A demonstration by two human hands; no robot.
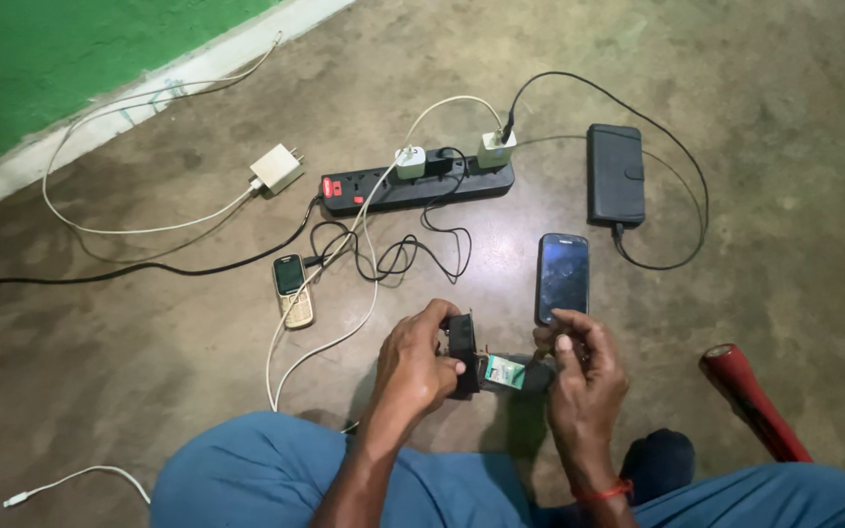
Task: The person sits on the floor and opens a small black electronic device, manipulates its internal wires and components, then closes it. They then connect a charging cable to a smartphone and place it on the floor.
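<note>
The left hand [413,367] is clamped around a small black boxy charger body [462,352], fingers curled over its top and thumb against its side. The right hand [584,376] pinches the far end of a short dark battery-like block with a green and white label [507,372], which sits between the two hands and touches the black body. Both hands hover just above the brown concrete floor [735,88], in front of the person's blue-clad knees [246,469], near the floor's near edge in the view.

Just beyond the right hand lies a dark touchscreen phone with a cracked glass face [562,277], flat on the floor. Further out and to the right rests a black wallet-style phone case [615,174] with a black cable [677,147] running to it. A long black power strip with a red switch [413,188] lies toward the far edge, carrying white plug adapters [497,149]. A loose white wall charger [277,168] lies left of the strip, its white cord looping toward the green wall [70,68]. A small gold and black keypad phone [291,289] lies left of the hands among tangled cords. A red cylindrical torch [750,401] lies at the right, well apart from the hands.
</note>
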